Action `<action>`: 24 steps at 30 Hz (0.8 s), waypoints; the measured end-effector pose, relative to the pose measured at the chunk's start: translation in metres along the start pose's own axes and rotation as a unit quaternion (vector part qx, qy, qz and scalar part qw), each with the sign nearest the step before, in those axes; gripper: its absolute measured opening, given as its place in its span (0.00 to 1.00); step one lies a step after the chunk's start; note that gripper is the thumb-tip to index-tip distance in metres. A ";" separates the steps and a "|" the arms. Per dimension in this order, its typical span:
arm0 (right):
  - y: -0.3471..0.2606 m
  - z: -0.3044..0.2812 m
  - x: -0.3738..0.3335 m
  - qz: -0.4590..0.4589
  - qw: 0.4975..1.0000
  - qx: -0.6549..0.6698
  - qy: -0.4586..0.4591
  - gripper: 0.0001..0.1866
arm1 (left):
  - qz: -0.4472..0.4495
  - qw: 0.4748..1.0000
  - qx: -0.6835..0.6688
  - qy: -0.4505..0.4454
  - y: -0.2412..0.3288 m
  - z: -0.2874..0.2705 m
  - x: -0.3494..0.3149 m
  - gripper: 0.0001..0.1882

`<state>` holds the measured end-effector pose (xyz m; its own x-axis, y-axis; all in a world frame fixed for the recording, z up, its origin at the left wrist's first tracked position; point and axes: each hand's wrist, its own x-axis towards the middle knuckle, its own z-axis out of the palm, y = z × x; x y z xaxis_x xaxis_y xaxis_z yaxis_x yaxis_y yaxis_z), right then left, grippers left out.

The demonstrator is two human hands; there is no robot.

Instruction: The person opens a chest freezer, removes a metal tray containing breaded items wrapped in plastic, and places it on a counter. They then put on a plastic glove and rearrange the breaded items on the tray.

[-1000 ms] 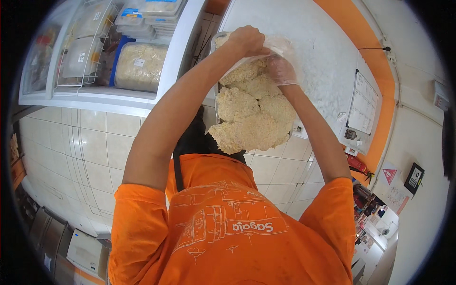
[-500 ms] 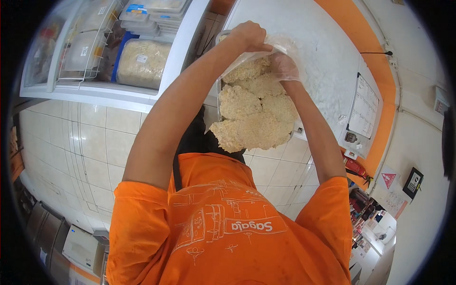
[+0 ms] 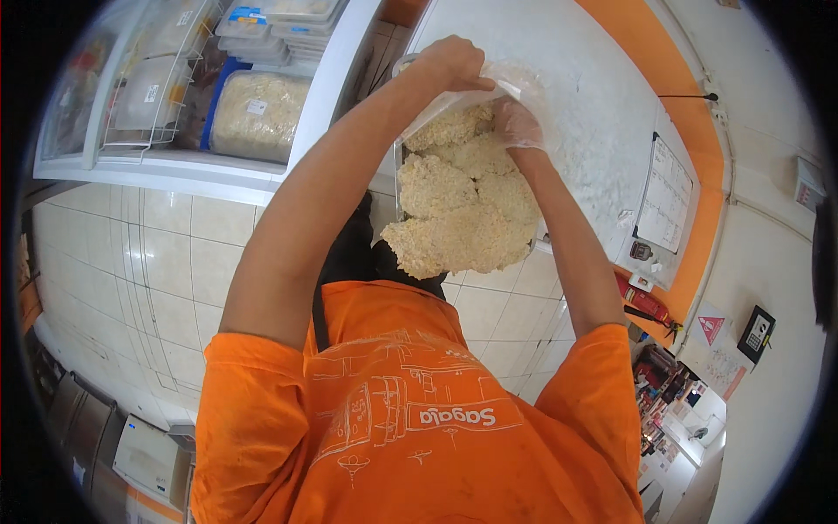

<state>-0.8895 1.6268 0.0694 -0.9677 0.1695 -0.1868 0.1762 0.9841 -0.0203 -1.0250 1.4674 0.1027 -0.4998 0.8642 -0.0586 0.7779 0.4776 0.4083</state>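
Large flat pieces coated in pale crumbs, like breaded cutlets, lie overlapping in a metal tray. The nearest piece juts past the tray's near edge. My left hand is closed at the tray's far side, gripping the edge of a clear plastic sheet and holding it up. Clear plastic covers my right hand, which is low at the tray's far right, beside the crumbed pieces. Its fingers are blurred by plastic and partly hidden, so their grip does not show.
The tray sits at the near edge of a white worktop. On the left, an open white chest holds stacked lidded tubs, a wire basket and a large bag of crumbs. A whiteboard lies on the right.
My right hand has shifted slightly left and away, under the plastic. My left hand keeps its hold on the sheet. The crumbed pieces lie as before; the whole view has drifted a little.
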 end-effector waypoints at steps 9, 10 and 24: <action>0.007 -0.012 -0.012 -0.080 0.996 -0.029 -0.007 0.17 | -0.020 0.999 0.006 -0.033 0.002 -0.010 0.000 0.32; 0.007 -0.008 -0.013 -0.080 0.996 -0.029 -0.006 0.17 | -0.023 0.999 0.007 -0.042 0.004 -0.012 0.000 0.32; 0.006 -0.021 -0.009 -0.041 0.997 0.005 0.062 0.13 | 0.009 1.000 -0.012 0.026 -0.001 -0.002 0.001 0.32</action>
<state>-0.8832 1.6325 0.0912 -0.9936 0.0939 -0.0621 0.0965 0.9945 -0.0408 -1.0270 1.4677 0.1038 -0.5059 0.8626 -0.0043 0.7777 0.4583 0.4303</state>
